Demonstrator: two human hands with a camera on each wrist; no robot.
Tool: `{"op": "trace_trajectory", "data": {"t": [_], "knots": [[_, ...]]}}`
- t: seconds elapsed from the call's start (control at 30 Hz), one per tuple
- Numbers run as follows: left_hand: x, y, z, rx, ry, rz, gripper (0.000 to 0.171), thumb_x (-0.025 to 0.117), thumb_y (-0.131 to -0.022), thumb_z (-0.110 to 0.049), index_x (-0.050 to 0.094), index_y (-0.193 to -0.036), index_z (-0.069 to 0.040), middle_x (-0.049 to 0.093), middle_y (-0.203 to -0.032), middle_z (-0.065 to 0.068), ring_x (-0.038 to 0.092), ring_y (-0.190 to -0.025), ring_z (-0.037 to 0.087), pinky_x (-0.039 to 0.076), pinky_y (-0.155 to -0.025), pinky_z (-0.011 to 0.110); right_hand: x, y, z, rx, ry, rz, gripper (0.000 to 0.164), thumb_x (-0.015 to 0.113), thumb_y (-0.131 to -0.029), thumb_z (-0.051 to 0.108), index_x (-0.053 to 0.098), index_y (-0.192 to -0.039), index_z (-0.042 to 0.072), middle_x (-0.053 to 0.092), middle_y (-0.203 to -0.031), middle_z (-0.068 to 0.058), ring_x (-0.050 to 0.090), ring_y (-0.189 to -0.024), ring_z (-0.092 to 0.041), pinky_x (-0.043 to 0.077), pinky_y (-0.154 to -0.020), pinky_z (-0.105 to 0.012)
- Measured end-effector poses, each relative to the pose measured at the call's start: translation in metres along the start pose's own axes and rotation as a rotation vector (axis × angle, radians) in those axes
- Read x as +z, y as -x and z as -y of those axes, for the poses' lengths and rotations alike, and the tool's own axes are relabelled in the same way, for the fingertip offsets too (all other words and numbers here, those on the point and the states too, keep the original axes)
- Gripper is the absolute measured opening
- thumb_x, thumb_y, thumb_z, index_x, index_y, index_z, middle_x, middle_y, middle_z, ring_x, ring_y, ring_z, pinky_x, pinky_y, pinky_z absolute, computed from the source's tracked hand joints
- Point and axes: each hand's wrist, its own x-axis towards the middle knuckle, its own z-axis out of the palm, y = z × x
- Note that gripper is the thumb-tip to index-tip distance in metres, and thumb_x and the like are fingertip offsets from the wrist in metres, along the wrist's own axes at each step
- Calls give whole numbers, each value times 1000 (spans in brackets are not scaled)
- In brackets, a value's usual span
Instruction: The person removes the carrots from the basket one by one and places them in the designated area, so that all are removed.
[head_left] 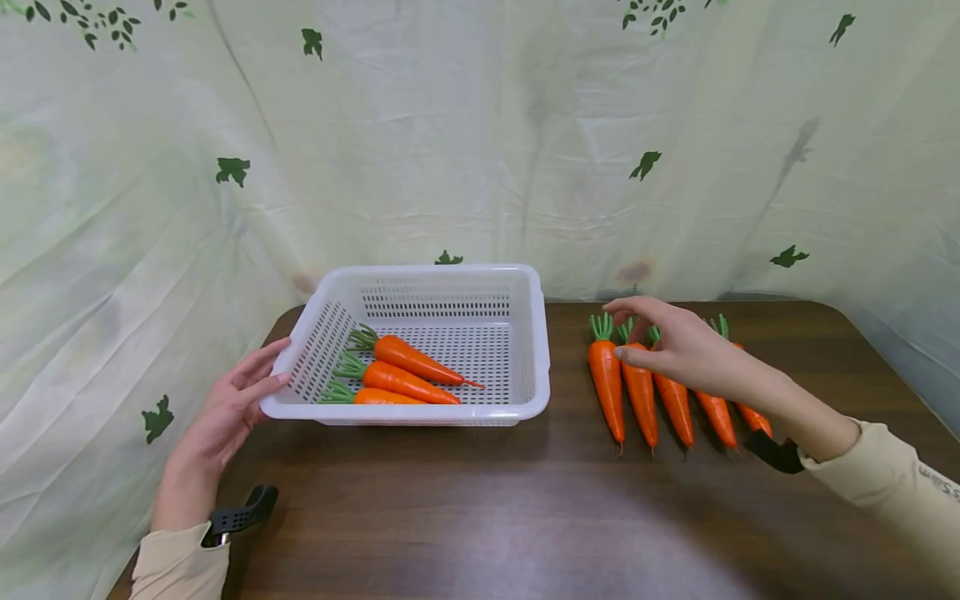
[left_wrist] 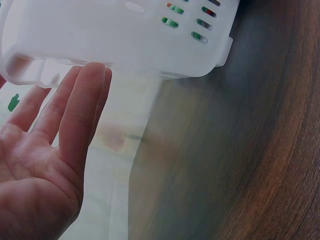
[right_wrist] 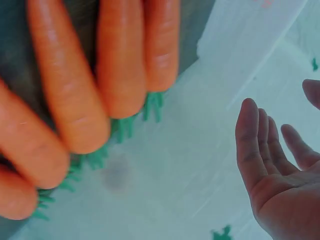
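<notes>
A white plastic basket (head_left: 528, 333) with slotted walls stands on the table, three orange carrots (head_left: 405, 381) with green tops lying in its left half. At its left end, my left hand (head_left: 225, 408) touches the rim with nearly straight fingers; in the left wrist view its fingertips (left_wrist: 90, 75) meet the basket's pale outer side (left_wrist: 100, 35). To the right lie several more carrots (head_left: 606, 387) side by side, tops pointing away from me. Over their upper ends hovers my right hand (head_left: 678, 346), fingers loosely bent and apart from the thumb, holding nothing.
The brown wooden table (head_left: 480, 508) has rounded far corners. Behind it and along the left side hangs a pale curtain (head_left: 450, 150) with green leaf prints. Dark straps (head_left: 243, 512) circle both wrists below beige sleeves (head_left: 183, 562).
</notes>
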Motion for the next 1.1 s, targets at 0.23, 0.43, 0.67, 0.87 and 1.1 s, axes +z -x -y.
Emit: {"op": "trace_trajectory", "data": {"t": [0.23,0.43,0.67,0.87,1.1], "knots": [[1,-2,-2,-9,3,-2,58,55,-100,-9,36,-153,-21,38,-146,4,63,-110,13,54,-84,41,3,-12,26,-93,17,49,50,68,-93,21,49,-139,22,55,-126,8,55,-96,-10,54,-73,-30],[2,-1,-2,-27,-31,-36,58,57,-100,-11,37,-153,-22,42,-144,0,62,-112,14,55,-84,40,3,-26,51,-149,24,89,47,70,-92,27,52,-136,22,56,-121,8,54,-99,-9,54,-76,-30],[1,-1,-2,-22,-22,-29,58,57,-100,-11,37,-153,-23,43,-143,1,62,-111,13,55,-84,40,4,-52,79,-220,32,174,48,70,-92,24,53,-136,16,57,-122,6,54,-97,-10,52,-78,-31],[0,0,-3,-12,4,-6,59,56,-100,-9,36,-154,-22,39,-146,3,63,-111,13,53,-85,41,8,-77,102,-244,72,235,47,66,-94,28,51,-138,20,55,-124,8,55,-104,-12,51,-77,-31],[2,1,-2,-22,-15,-26,58,57,-100,-11,37,-153,-23,42,-145,1,62,-112,14,54,-86,41,14,-104,121,-259,79,292,52,66,-94,32,48,-141,19,54,-128,5,55,-107,-14,49,-83,-31]]}}
